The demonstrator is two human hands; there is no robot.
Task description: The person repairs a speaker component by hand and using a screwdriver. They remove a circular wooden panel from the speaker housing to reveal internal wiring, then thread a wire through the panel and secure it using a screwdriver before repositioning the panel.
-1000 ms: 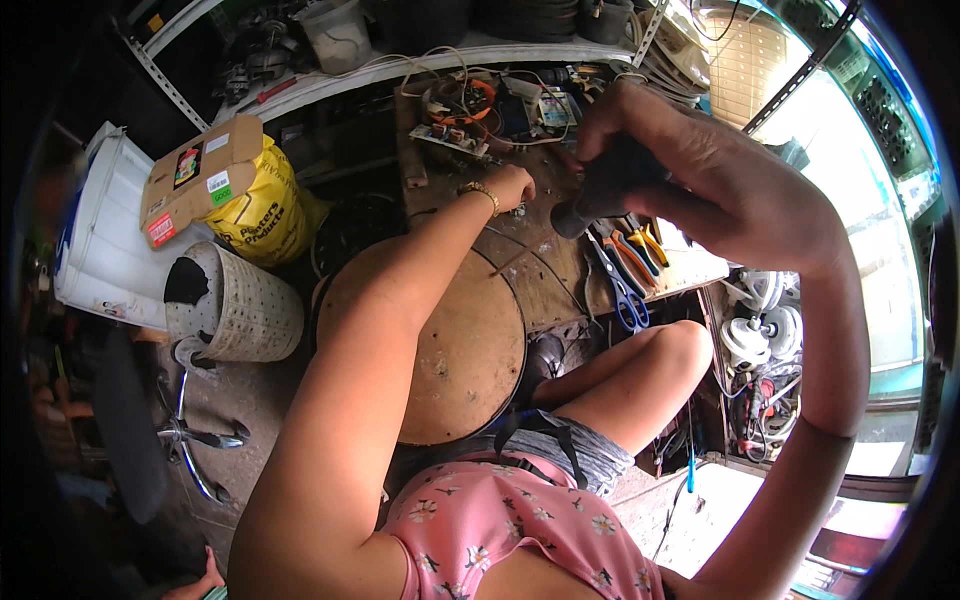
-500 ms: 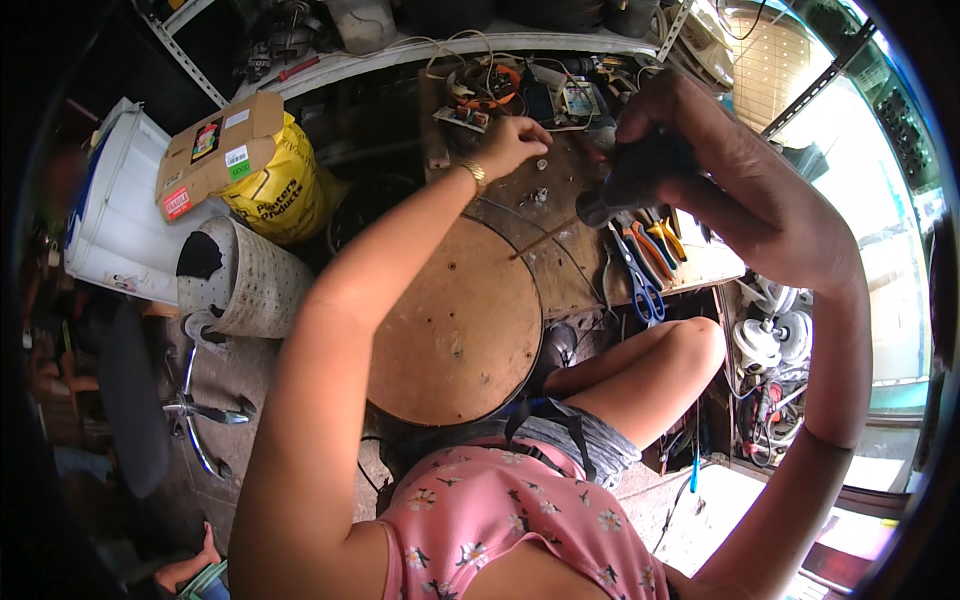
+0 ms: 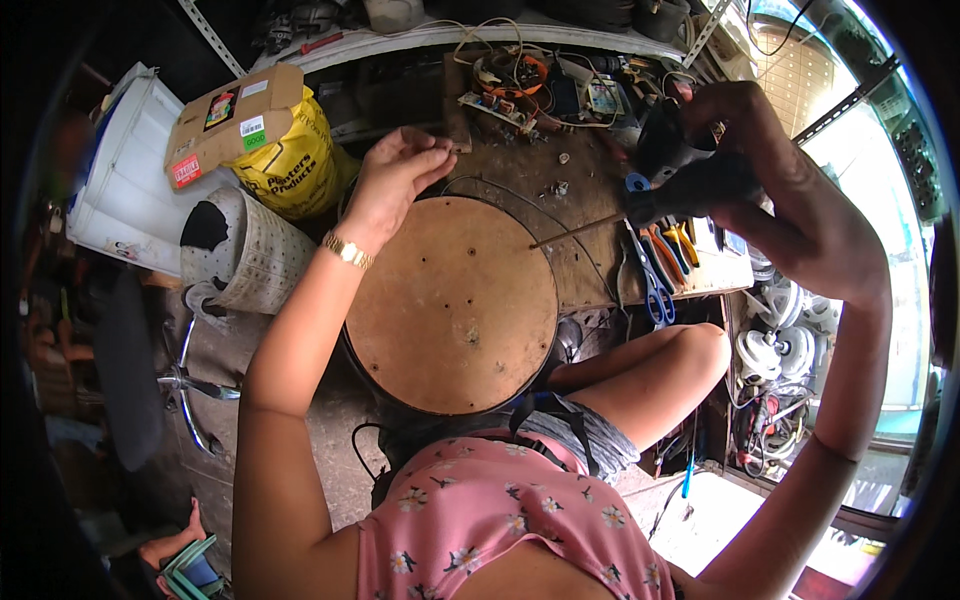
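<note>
At the upper middle, a scuffed wooden bench (image 3: 510, 168), worn and stained. In front of it, a round tan board (image 3: 430, 300), lying face up, dark at the rim and dotted with small holes. Off to the left, a pale perforated bin (image 3: 265, 255), with a yellow sack (image 3: 300, 165) behind. Above the bench's right part, a dark tool (image 3: 672, 198) gripped firmly in the right hand (image 3: 790, 190). Beyond the board's upper left, the left hand (image 3: 398, 175), raised, thumb and fingertips drawn together; cannot tell whether pinching anything small. Along the bench's right side, blue-handled scissors (image 3: 658, 300) beside orange-handled pliers (image 3: 664, 255). Out of the tool, a long thin shaft (image 3: 580, 231), slanting to the board's upper right edge. Farther back, small metal pieces (image 3: 560, 188).
</note>
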